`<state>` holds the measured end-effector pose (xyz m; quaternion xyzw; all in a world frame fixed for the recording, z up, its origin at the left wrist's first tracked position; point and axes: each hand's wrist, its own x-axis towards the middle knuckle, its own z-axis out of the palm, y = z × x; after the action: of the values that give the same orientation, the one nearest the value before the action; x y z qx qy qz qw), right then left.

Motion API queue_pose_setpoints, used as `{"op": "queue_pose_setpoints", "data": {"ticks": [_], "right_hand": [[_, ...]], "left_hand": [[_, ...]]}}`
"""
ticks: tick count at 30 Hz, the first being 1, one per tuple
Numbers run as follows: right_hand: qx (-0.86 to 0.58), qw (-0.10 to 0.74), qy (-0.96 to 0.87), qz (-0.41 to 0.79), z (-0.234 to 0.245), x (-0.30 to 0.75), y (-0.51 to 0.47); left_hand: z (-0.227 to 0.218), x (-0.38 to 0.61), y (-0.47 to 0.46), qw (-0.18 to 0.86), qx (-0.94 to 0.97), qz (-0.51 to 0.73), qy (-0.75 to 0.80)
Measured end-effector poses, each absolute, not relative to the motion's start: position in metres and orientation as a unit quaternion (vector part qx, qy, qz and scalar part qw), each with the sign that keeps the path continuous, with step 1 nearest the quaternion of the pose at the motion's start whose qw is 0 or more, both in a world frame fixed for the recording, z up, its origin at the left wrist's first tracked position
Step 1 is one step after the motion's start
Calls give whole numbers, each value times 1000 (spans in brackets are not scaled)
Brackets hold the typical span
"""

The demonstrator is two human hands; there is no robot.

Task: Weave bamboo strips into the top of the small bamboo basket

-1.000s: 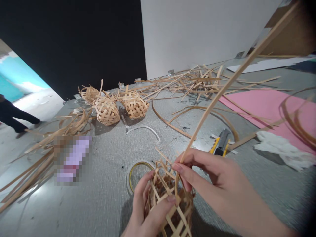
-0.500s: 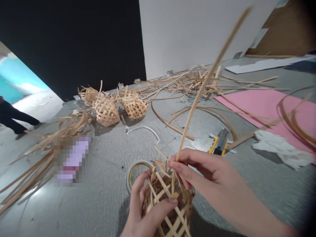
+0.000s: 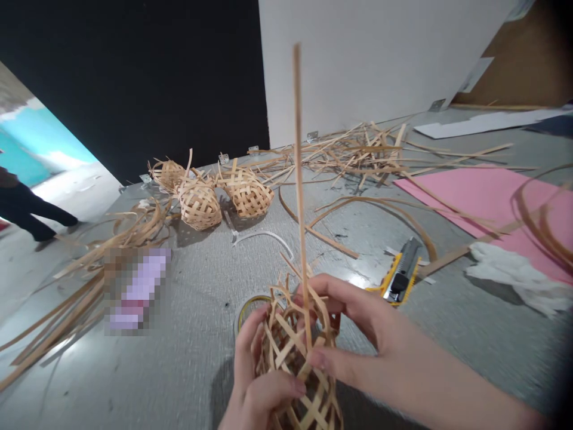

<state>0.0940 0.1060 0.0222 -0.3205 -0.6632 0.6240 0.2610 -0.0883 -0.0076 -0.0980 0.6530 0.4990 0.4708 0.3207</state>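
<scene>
An open-weave bamboo basket [image 3: 320,397], loose strip ends sticking up round its rim, is held low in front of me. Wrapped about its left side is my left hand [image 3: 264,370], thumb pressing on the weave. One long bamboo strip [image 3: 299,179] rises almost upright out of the basket's side. My right hand [image 3: 358,322] pinches this strip low down at the rim, its thumb against the weave by the strip's lower end and its fingers reaching behind. Part of those fingers is hidden by the strips. Behind the basket lies a roll of tape [image 3: 244,309], partly covered.
A yellow utility knife [image 3: 400,275] lies right of my hands, near crumpled white tissue [image 3: 514,278] and a pink sheet [image 3: 487,194]. Several woven baskets [image 3: 200,206] stand at the back left. Loose strips [image 3: 358,152] are heaped by the wall. A person's legs [image 3: 33,209] show far left.
The long strip has swung from leaning right to nearly upright. My right hand has shifted down it, the thumb moving onto the basket's weave. My left thumb has slid slightly down and left.
</scene>
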Motion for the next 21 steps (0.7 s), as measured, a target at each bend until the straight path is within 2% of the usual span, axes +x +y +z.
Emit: {"op": "queue_pose_setpoints", "data": {"ticks": [3, 7, 16, 21], "right_hand": [[-306, 238, -654, 649, 23, 93, 107], [-317, 263, -634, 654, 21, 95, 104], [-293, 251, -616, 687, 23, 95, 111], [-291, 240, -648, 661, 24, 97, 110]], "left_hand": [[-106, -84, -11, 283, 669, 490, 482], [-107, -87, -13, 254, 676, 491, 486], [-84, -89, 4, 377, 581, 490, 529], [-93, -89, 3, 402, 567, 497, 521]]}}
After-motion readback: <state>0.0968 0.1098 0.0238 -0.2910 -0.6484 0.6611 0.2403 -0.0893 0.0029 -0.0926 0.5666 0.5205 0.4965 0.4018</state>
